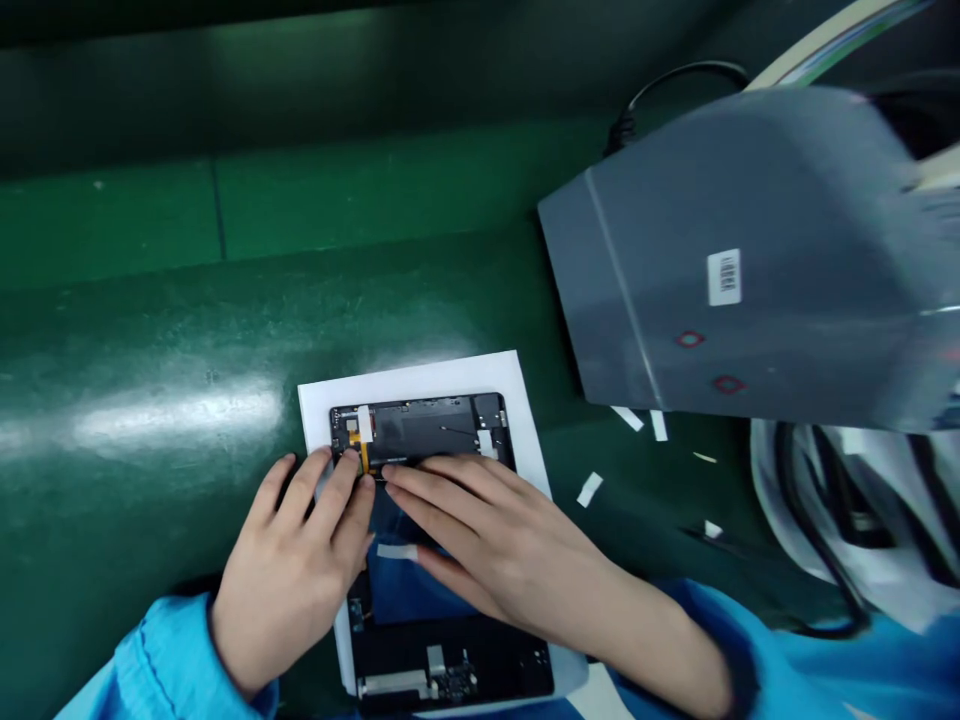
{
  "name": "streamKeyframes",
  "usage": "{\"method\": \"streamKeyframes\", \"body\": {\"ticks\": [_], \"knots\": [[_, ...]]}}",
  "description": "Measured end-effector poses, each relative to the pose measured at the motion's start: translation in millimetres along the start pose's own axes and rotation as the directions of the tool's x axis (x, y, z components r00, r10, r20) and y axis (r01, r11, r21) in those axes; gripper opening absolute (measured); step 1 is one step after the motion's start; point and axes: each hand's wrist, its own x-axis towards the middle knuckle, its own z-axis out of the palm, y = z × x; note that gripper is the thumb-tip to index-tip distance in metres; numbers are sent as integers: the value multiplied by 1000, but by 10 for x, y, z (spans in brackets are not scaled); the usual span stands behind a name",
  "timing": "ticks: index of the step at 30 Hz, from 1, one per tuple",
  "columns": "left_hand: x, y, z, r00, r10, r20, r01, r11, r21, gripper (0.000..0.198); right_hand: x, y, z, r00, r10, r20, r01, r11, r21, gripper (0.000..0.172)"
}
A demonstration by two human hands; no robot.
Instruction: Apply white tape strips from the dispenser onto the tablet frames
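An opened black tablet [450, 655] lies with its inner parts showing, including a dark battery area [424, 425], an orange ribbon cable [365, 457] and a blue film [409, 590] across the middle. My left hand [289, 570] rests over the tablet's left edge, fingers spread, tips by the ribbon cable. From the right, my right hand [502, 540] lies across the middle with its fingers stretched out, fingertips pressing near the battery's lower edge. A white strip [396, 551] touches the right thumb tip; whether it sticks to the thumb or the tablet I cannot tell. Both hands hide part of the tablet.
Beneath the tablet is a white sheet [420, 378] on the green tabletop [225, 330]. A large grey machine [765, 270] with a cable stands at the right. Loose white strips [590, 489] lie between. A clear plastic bag [885, 540] with dark items sits at far right.
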Motion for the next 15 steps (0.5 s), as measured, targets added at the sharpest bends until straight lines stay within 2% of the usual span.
{"method": "streamKeyframes", "body": {"ticks": [7,15], "knots": [[-26,-21,-5,998,44,46,-47,998,50,36,42,21,-2,1000,-3,11,3,999,35,34],[-43,3,-14,996,67,57,-73,991,109,38,186,91,-14,998,0,64,1,1000,-25,40]]}}
